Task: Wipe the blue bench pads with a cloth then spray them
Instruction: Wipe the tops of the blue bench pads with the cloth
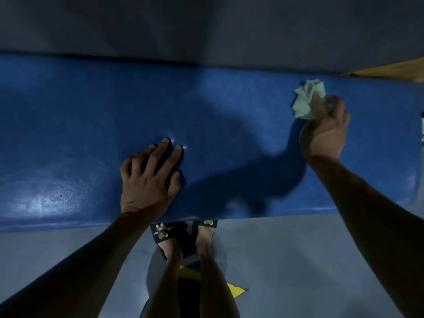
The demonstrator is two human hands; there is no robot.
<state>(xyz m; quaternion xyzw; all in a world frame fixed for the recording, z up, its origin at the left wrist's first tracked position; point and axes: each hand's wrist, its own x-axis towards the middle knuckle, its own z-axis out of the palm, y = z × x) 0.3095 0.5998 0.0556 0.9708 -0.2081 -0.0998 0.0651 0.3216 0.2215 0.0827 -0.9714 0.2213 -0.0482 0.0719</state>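
Two bare forearms reach forward from the bottom of the view, and between them, on the grey floor (298,260), stand the person's feet in black slide sandals with small gold bear ornaments (163,230), toes tucked just under the front edge of the worktop. Yellow painted floor markings (236,289) show behind the heels. Across the middle of the view runs the long blue padded vinyl bench pad (80,115), its surface shiny, with pale glare and small droplets near the left front edge. On it rests the left hand (149,177), palm down near the front edge, its fingers (160,150) spread wide and pressing flat, holding nothing. Further right and nearer the back edge, the right hand (327,129) grips a crumpled pale green cloth (306,99), fingers curled around it, the cloth touching the pad. Dark shadows of the arms fall across the pad between the two hands. Behind the bench rises a plain grey wall (206,26), and a strip of yellowish wood-coloured surface (394,68) shows at the far right.
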